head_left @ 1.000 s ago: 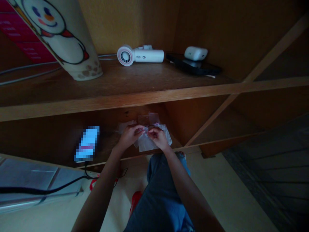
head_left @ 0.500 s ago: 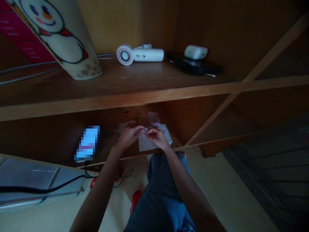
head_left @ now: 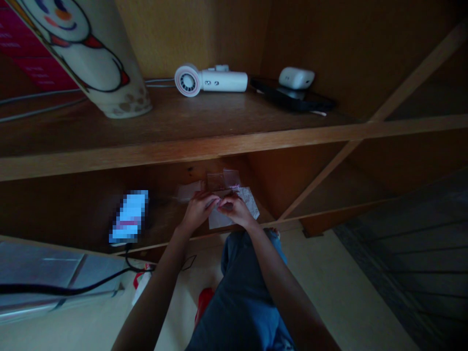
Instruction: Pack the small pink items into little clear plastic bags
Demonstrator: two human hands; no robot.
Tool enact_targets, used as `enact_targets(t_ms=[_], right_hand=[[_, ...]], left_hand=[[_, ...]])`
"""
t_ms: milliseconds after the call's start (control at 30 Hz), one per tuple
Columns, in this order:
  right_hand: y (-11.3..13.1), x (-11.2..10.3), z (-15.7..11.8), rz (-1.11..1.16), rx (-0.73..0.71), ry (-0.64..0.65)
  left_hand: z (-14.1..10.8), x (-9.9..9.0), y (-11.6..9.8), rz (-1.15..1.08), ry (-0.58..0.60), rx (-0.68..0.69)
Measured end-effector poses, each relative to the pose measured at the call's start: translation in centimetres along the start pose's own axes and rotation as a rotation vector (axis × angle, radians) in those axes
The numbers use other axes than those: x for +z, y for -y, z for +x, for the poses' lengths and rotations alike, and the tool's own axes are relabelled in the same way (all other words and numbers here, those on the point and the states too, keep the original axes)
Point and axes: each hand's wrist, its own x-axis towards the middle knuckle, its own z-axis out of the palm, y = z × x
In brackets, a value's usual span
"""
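My left hand (head_left: 199, 207) and my right hand (head_left: 236, 207) meet fingertip to fingertip over a white sheet of paper (head_left: 218, 220) on the lower shelf. Both are closed in a pinch; whatever lies between the fingers is too small to make out. Just behind them lie small clear plastic bags, one of them (head_left: 231, 177) with tiny pinkish bits near its lower edge. Another clear bag (head_left: 188, 190) rests left of my left hand. Crinkled, patterned paper (head_left: 249, 199) sticks out to the right of my right hand.
A lit phone (head_left: 128, 217), its screen blurred, stands left on the lower shelf with a black cable (head_left: 73, 290) below. On the upper shelf (head_left: 204, 117) are a milk tea cup (head_left: 109, 63), a white handheld fan (head_left: 223, 81) and a white earphone case (head_left: 296, 78) on a dark flat object.
My hands have drawn slightly closer together, and the left has turned a little, its fingers still pinched. The view has shifted slightly; the papers and bags lie much as before.
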Motion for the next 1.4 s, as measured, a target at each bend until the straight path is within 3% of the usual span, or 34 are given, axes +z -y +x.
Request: enact_targets(t_ms=[267, 367, 467, 833, 1033, 1400], right_hand=[[0.2, -2.0, -0.1, 0.007, 0.089, -0.1], [-0.5, -3.3, -0.3, -0.137, 0.163, -0.226], [-1.2, -4.2, -0.7, -0.278, 0.219, -0.272], [0.0, -3.8, -1.3, -0.729, 0.298, -0.12], [0.1, -3.7, -1.3, -0.747, 0.307, -0.089], [0.5, -3.6, -1.1, -0.69, 0.313, -0.105]], left_hand=[[-0.5, 0.6, 1.1, 0.037, -0.019, -0.016], [-0.7, 0.7, 1.4, 0.026, -0.009, -0.045], [-0.9, 0.8, 1.6, -0.004, -0.004, -0.068], [-1.3, 2.0, 1.9, -0.143, -0.069, -0.136], [-1.5, 2.1, 2.0, -0.228, -0.102, -0.202], [-2.1, 2.0, 2.7, -0.274, -0.066, -0.181]])
